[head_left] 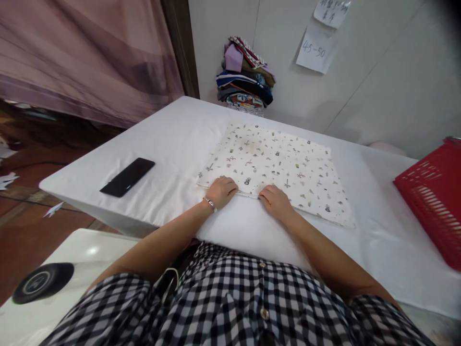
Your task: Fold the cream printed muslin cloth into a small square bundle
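Note:
A white cloth with small printed motifs point(277, 168) lies flat and folded on the white-covered table point(169, 149). My left hand point(222, 191), with a bracelet at the wrist, grips the cloth's near edge left of its middle, fingers curled over it. A short way to the right, my right hand point(275, 201) pinches the same edge, its fingers bent together. Both thumbs are mostly hidden. The two hands are apart, with a short stretch of the cloth's edge showing between them.
A black phone point(127, 177) lies on the table's left part. Folded clothes point(247, 77) are stacked beyond the far edge, against the wall. At the right stands a red plastic basket point(432, 192). A white surface with a black round object point(43, 282) is at lower left.

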`<state>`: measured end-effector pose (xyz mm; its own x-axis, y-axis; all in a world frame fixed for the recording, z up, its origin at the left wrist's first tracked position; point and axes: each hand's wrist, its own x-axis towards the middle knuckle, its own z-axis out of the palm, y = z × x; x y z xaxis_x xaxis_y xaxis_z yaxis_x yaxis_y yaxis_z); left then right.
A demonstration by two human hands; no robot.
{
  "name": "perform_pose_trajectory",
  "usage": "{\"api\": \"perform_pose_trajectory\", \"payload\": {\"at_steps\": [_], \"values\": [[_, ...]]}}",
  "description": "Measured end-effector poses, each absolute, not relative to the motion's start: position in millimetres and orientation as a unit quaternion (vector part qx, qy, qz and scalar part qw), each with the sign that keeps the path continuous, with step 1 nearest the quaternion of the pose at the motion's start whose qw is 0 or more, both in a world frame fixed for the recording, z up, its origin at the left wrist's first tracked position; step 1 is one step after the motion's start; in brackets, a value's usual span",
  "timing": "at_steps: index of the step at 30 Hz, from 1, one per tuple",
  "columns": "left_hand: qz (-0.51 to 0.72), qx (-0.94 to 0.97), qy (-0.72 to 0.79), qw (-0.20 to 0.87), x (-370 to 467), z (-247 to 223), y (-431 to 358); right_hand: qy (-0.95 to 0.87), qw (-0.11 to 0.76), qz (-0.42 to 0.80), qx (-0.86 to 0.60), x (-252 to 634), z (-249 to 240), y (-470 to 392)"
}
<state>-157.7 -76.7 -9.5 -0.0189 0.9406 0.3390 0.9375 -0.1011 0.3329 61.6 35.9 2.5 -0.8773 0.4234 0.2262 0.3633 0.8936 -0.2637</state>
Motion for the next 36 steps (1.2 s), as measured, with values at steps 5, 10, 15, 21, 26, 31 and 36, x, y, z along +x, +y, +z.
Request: {"api": "perform_pose_trajectory", "payload": {"at_steps": [5,10,15,21,26,31,36], "values": [[0.243,0.714,0.657,-0.002,-155.5,-8.9,-77.9,-0.967,0.142,0.092,-0.191,63.2,0.4,37.4],[0.232,0.715,0.659,0.005,-157.0,-9.6,-77.6,-0.959,0.157,0.108,-0.211,62.7,-0.5,37.5],[0.237,0.714,0.659,0.007,-159.1,-9.9,-76.2,-0.949,0.175,0.129,-0.228,62.7,-0.9,36.0],[0.232,0.712,0.663,-0.003,-156.6,-5.5,-77.4,-0.958,0.163,0.108,-0.207,63.2,-1.2,35.8],[0.185,0.737,0.649,-0.021,-152.9,-0.3,-82.9,-0.969,0.146,0.078,-0.186,64.7,-2.7,36.3],[0.171,0.746,0.642,-0.037,-156.5,-3.4,-85.8,-0.972,0.155,0.055,-0.168,66.5,-4.8,37.5],[0.164,0.742,0.649,-0.046,-164.6,-5.1,-86.9,-0.974,0.146,0.028,-0.168,64.5,-4.1,37.8]]}}
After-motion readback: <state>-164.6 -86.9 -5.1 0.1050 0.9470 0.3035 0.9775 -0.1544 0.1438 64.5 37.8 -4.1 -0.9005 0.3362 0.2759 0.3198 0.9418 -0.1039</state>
